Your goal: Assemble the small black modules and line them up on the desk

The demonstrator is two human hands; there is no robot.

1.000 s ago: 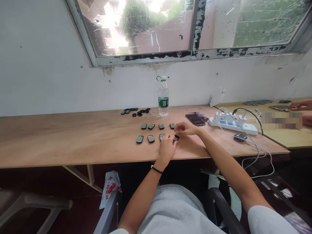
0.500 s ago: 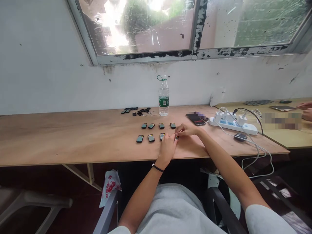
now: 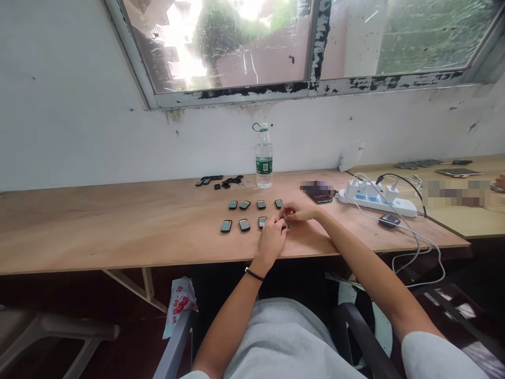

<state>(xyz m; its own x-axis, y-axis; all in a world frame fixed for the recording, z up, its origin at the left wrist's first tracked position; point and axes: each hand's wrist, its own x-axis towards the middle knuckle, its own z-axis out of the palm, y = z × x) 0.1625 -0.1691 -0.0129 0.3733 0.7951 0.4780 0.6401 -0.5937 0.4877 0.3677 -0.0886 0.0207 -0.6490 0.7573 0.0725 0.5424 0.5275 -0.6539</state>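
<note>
My left hand (image 3: 271,237) is closed at the near edge of a small black device with a grey face (image 3: 286,224), its fingertips on that device and partly covering it. Just above, the thumb and fingers of my right hand (image 3: 300,211) are pinched together over the device's far edge; whatever lies between them is hidden. Beside my left hand lies a similar device (image 3: 262,222). More of these stand in two rows, among them one at the near left (image 3: 226,226) and one at the far right (image 3: 279,203).
Behind the rows are a heap of small black parts (image 3: 232,181) and a water bottle (image 3: 264,163). To the right lie a phone (image 3: 321,196), a white power strip (image 3: 394,204) with cables, and a dark oval gadget (image 3: 389,221). Another person's hand (image 3: 500,181) shows at the right edge.
My right hand has shifted slightly left, its fingertips staying pinched near the device. More of that device's grey face shows now. The other person's hand has drawn back toward the right edge.
</note>
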